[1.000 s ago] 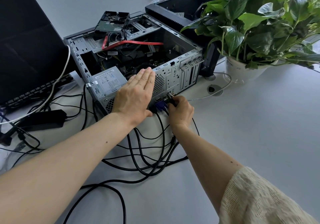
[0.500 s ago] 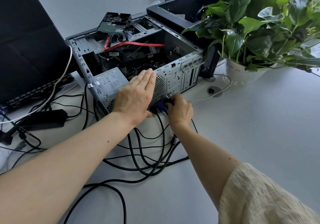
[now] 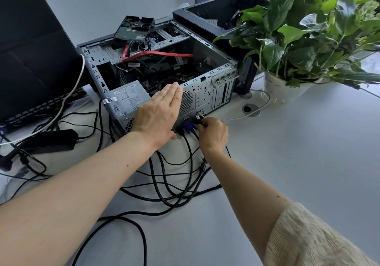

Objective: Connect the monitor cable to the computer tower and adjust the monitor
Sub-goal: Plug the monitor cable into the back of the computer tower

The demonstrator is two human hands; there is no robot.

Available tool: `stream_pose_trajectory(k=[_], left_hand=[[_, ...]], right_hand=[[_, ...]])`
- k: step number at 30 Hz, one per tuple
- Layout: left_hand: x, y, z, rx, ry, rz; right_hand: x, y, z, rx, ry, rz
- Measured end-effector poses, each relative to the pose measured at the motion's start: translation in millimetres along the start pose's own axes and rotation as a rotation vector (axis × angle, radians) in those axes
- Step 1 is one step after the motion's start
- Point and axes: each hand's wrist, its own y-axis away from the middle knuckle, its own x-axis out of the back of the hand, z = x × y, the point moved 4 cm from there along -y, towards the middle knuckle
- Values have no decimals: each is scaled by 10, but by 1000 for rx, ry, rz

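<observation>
An open grey computer tower [image 3: 205,88] lies on its side on the white desk, its back panel facing me. My left hand [image 3: 159,114] presses flat, fingers together, against the back panel near the fan grille. My right hand [image 3: 213,135] pinches a black cable plug [image 3: 199,121] at the ports low on the panel. A blue monitor cable connector [image 3: 190,127] sits at the panel just left of that plug, between my hands. The dark monitor [image 3: 30,49] stands at the left edge.
Several black cables [image 3: 174,185] loop over the desk in front of the tower. A black power brick [image 3: 51,142] and a keyboard [image 3: 41,107] lie at left. A potted plant [image 3: 308,29] stands at right, with a black side panel [image 3: 216,14] behind the tower.
My right hand's fingers have shifted slightly on the plug at the rear ports. My left hand has stayed flat on the panel.
</observation>
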Motion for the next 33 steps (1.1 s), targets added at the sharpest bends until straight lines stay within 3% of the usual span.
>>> stream_pose_trajectory(k=[10,20,33], left_hand=[[-2,0,-6,-6,-4,-8],[-20,1,5,-12,22,3],[-96,37,-6,-65,48,-48]], right_hand=[[-78,-24,-85,151,185,-13],[-53,-35,-88,65,199,47],[26,-7,-135,65,133,-32]])
